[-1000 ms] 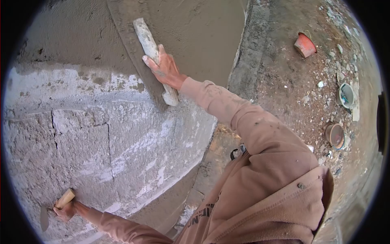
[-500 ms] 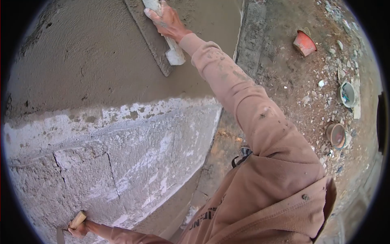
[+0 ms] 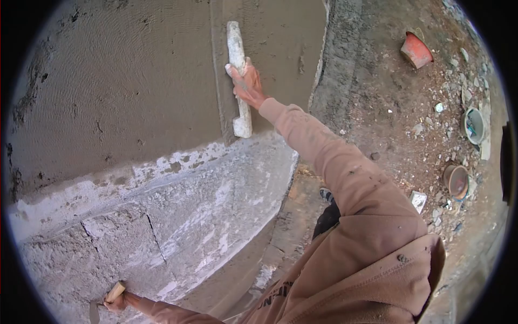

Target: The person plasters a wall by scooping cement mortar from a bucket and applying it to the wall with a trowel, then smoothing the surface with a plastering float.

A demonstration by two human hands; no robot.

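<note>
My right hand [image 3: 247, 83] is wrapped around the pale, mortar-caked handle of a long plastering float [image 3: 244, 125]. The float's flat blade lies against wet grey-brown plaster [image 3: 135, 70] on the wall, close to the plaster's lower border. Far off at the bottom left, my left hand [image 3: 115, 304] is closed on a trowel [image 3: 115, 291] with a wooden handle. Only a piece of its metal blade shows, near the rough unplastered surface, and my fingers partly hide the handle.
A bare, cracked grey wall section [image 3: 183, 216] borders the plaster. On the rubble-strewn ground at right are a tipped red bucket [image 3: 417, 51], a pale bucket [image 3: 475, 126] and a brownish bucket [image 3: 456, 181]. A white block [image 3: 417, 201] lies nearby.
My right hand and the float have moved down and right in view, and the float has turned nearly vertical. The left hand still grips the trowel. The whole view has shifted slightly.
</note>
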